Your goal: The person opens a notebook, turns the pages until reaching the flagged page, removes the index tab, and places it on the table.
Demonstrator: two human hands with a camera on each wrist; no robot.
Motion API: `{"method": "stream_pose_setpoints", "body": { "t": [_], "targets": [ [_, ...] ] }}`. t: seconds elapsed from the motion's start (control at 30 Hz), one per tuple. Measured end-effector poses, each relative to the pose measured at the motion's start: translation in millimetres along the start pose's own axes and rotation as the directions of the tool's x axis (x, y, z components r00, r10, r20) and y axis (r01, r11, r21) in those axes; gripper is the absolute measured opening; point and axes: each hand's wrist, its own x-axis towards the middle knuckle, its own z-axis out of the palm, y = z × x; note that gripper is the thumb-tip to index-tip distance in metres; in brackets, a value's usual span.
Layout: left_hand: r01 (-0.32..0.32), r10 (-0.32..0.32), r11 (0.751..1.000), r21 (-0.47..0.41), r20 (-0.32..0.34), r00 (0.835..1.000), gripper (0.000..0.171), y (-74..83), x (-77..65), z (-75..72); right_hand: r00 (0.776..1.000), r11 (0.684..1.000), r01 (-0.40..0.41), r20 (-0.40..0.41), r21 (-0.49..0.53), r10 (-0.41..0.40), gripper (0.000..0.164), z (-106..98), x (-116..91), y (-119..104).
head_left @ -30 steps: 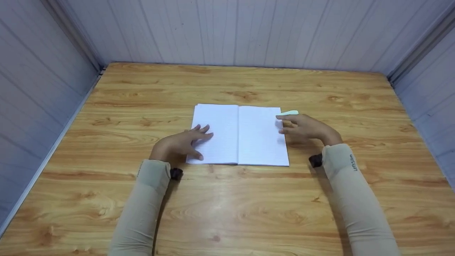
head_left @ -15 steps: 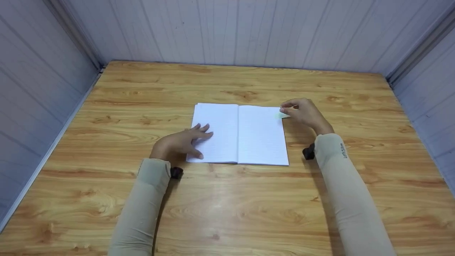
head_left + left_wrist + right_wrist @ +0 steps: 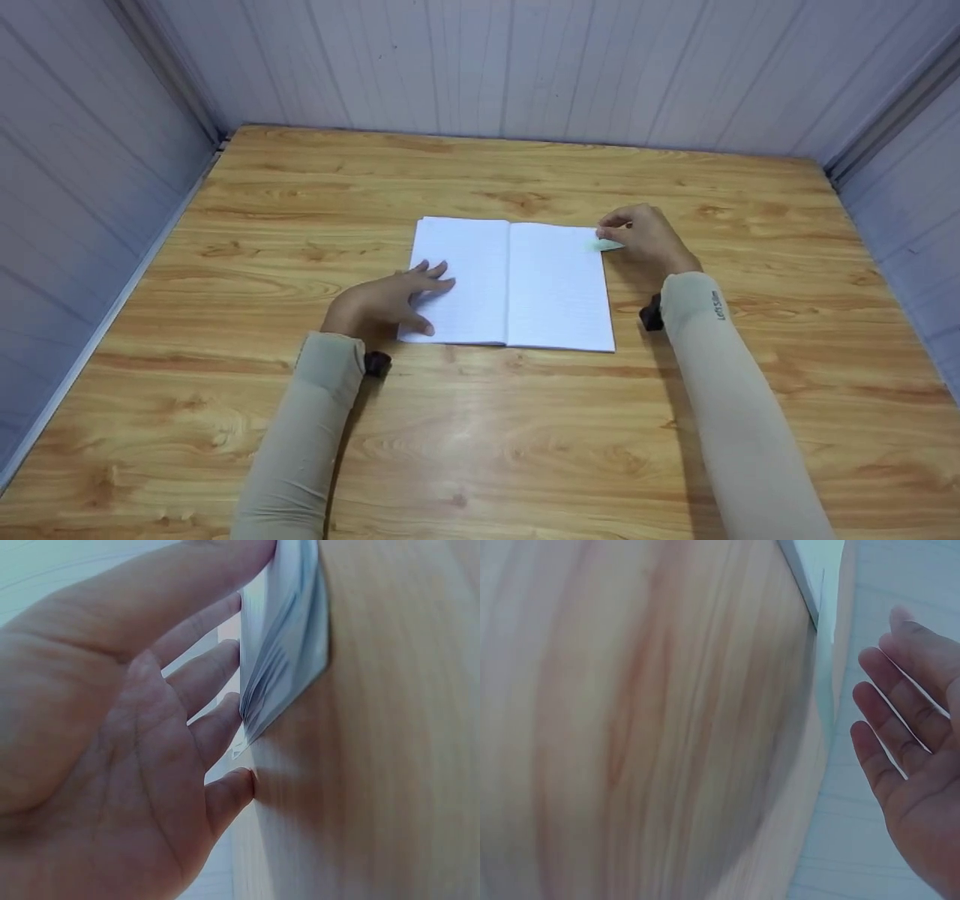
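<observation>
A notebook (image 3: 555, 300) lies spread on the wooden table, showing two pale ruled pages. My left hand (image 3: 394, 296) rests over the left page with its fingers spread; the left wrist view shows the notebook's layered page edges (image 3: 289, 645) beside the fingertips. At the right page's upper outer corner, a pale green paper slip (image 3: 609, 245) sticks out past the edge. My right hand (image 3: 649, 236) is over that corner, thumb and index fingertips close together. In the right wrist view, its other fingers (image 3: 885, 709) are loosely extended, apart from the slip, and nothing shows between them.
The wood-grain table (image 3: 450, 435) extends around the notebook on all sides. Pale panelled walls (image 3: 472, 67) enclose its back and both sides. A small black device (image 3: 377, 365) sits at the left cuff, another black device (image 3: 651, 313) at the right.
My right hand has moved up from the right page's edge to its upper corner, and its thumb and index finger have closed together. The left hand stays on its page.
</observation>
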Motion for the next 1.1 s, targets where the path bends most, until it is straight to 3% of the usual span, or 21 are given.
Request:
{"method": "stream_pose_setpoints", "body": {
  "t": [0.4, 1.1],
  "targets": [
    [-0.017, 0.017, 1.0, 0.005, 0.012, 1.0, 0.08, 4.9, -1.2, -1.9, 0.999, 0.999, -0.035, 0.035, -0.04, 0.036, 0.024, 3, 2, 4],
    [0.035, -0.035, 0.998, -0.048, -0.009, 0.999, 0.081, 0.4, -1.6, 0.1, 0.998, 0.999, -0.042, 0.038, -0.026, 0.043, 0.014, 11, 5, 4]
  ]
}}
